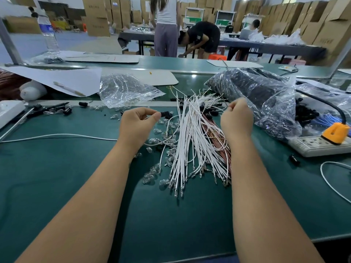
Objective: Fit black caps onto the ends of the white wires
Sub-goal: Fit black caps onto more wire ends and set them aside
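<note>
Head view shows the left hand [137, 123] pinching one black cap [166, 114]. The right hand [236, 119], fingers curled, seems to pinch a wire end. Most white wires [191, 133], piled mid-bench, look uncapped; some far ends carry caps, so much work remains.

Your wire bundle [191, 133] lies mid-bench [76, 168] | cap bag [256, 95] behind-right | power strip [321, 145] far right | bulbs [153, 173] left of bundle.

Wires [191, 130] white, some brown-red. Cap [165, 114] blk. Table [57, 168] dk green. Plug [335, 132] orange. Strip [321, 146] grey-white. Bags [125, 90] clear.
</note>
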